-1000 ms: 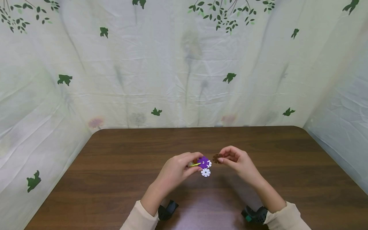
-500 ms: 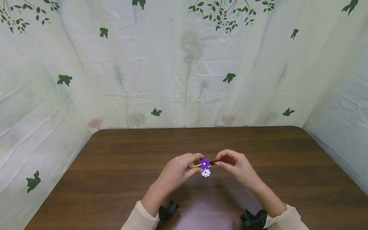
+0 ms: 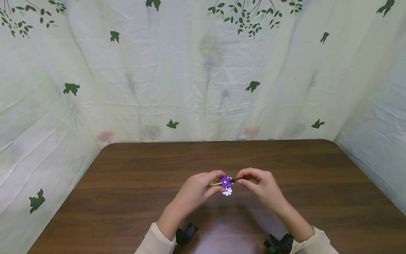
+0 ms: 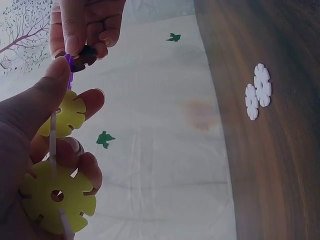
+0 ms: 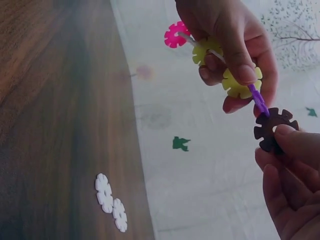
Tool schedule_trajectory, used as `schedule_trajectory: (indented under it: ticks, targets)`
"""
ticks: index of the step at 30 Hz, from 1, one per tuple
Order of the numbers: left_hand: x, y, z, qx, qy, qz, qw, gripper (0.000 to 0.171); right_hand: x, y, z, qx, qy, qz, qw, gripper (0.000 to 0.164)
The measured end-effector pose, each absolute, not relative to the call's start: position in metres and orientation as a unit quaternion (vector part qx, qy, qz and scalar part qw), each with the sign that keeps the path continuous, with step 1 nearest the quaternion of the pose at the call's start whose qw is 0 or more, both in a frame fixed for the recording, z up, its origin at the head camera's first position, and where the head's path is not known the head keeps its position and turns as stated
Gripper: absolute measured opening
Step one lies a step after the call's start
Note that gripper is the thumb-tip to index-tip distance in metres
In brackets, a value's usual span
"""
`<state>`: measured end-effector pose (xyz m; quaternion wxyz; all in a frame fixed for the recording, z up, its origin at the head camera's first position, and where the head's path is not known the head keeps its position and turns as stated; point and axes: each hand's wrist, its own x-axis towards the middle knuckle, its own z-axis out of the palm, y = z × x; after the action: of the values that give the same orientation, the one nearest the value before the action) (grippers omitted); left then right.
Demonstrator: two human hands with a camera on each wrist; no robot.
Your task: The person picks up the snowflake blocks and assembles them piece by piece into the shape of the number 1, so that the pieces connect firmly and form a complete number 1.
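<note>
My left hand [image 3: 201, 187] grips a chain of slotted plastic discs in mid-air over the table. A purple disc [image 3: 226, 181] sticks out at its right end, between thumb and fingers. Behind it in the left wrist view come yellow discs [image 4: 37, 202] joined by white discs seen edge-on [image 4: 53, 145]. The right wrist view shows a pink disc [image 5: 172, 37] at the far end. My right hand [image 3: 258, 181] pinches a dark brown disc [image 5: 265, 126] between thumb and fingers. The brown disc's edge meets the purple disc's edge, the two crosswise.
Two white discs [image 5: 104, 194] lie close together on the brown wooden table [image 3: 158, 158], below my hands. A pale curtain [image 3: 190, 70] with leaf and bird prints hangs behind the table and along both sides.
My right hand has moved left and turned the brown disc edge-on, bringing it against the purple disc. Both hands have come down slightly.
</note>
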<state>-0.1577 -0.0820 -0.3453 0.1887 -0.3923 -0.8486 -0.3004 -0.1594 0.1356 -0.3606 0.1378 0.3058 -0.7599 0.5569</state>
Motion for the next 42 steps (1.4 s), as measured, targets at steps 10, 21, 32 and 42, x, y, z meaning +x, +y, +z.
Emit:
schedule_trajectory:
  ticks: [10, 21, 32, 42]
  targets:
    - [-0.157, -0.081, -0.347, -0.398, -0.843, -0.314, 0.179, 0.031, -0.149, 0.128, -0.345, 0.339, -0.729, 0.573, 0.155, 0.015]
    - [-0.157, -0.083, -0.346, -0.392, -0.842, -0.341, 0.146, 0.030, -0.146, 0.125, -0.342, 0.332, -0.731, 0.578, 0.144, 0.013]
    - [-0.156, -0.082, -0.343, -0.406, -0.841, -0.326, 0.150, 0.050, -0.160, 0.131, -0.364, 0.331, -0.707, 0.619, 0.087, 0.016]
    - [-0.156, -0.082, -0.343, -0.411, -0.840, -0.317, 0.160, 0.044, -0.156, 0.126, -0.364, 0.287, -0.685, 0.670, 0.001, 0.017]
